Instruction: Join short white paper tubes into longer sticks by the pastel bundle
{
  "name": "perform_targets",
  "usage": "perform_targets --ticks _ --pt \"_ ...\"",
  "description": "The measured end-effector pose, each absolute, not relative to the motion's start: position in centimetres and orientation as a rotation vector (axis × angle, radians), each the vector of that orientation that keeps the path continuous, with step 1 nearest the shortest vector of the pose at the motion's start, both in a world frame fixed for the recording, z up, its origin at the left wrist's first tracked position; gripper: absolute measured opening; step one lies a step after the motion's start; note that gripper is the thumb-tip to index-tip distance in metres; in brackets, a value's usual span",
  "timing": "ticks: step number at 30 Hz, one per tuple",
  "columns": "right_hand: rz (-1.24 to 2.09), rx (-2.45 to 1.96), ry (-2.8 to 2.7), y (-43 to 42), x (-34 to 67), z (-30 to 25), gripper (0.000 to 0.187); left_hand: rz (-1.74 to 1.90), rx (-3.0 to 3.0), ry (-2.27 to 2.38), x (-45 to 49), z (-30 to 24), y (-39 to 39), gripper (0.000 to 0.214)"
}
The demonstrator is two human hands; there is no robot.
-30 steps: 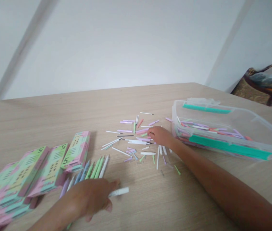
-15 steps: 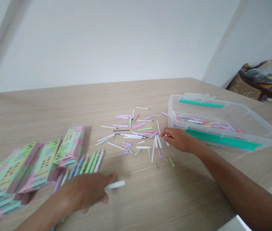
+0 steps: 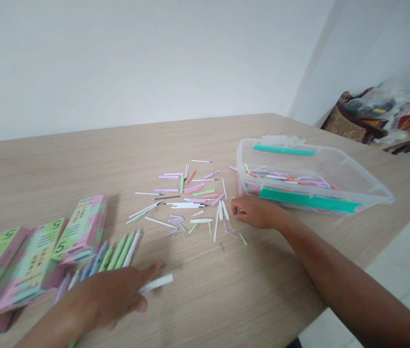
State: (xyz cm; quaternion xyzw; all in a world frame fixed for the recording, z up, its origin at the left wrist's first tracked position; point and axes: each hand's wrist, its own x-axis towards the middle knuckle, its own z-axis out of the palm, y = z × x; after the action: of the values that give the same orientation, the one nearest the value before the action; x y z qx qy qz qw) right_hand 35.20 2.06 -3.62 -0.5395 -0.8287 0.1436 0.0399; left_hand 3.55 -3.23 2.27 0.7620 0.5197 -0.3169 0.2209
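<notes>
My left hand (image 3: pixel 107 297) rests low on the wooden table (image 3: pixel 197 140) with its fingers closed round a white pen barrel (image 3: pixel 156 283) that sticks out to the right. Just behind it lies a row of assembled pastel pens (image 3: pixel 118 252). My right hand (image 3: pixel 256 212) reaches over the table with its fingers curled in a pinch at the right edge of a scatter of pen parts (image 3: pixel 186 198), next to some white barrels (image 3: pixel 221 211). What the pinch holds is too small to make out.
A clear plastic tub (image 3: pixel 335 166) with green strips and several pen parts stands right of the scatter. Pastel pen boxes (image 3: pixel 34 263) lie at the left. The table's near right edge drops to a tiled floor. A cluttered chair (image 3: pixel 368 116) stands at the far right.
My right hand pulled back from the middle of the scatter to its right edge, nearer the tub. The view swung right. My left hand kept hold of the white barrel.
</notes>
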Motion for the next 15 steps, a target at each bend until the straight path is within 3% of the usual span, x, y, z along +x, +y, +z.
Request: perform_targets --ticks 8,15 --pt "0.614 -1.443 -2.682 1.9 35.0 -3.9 0.024 -0.928 2.016 1.381 3.5 2.2 -2.4 0.066" --pt "0.480 -1.531 -2.725 2.2 34.4 -4.7 0.014 -0.813 2.137 1.397 2.5 0.9 -3.1 0.066"
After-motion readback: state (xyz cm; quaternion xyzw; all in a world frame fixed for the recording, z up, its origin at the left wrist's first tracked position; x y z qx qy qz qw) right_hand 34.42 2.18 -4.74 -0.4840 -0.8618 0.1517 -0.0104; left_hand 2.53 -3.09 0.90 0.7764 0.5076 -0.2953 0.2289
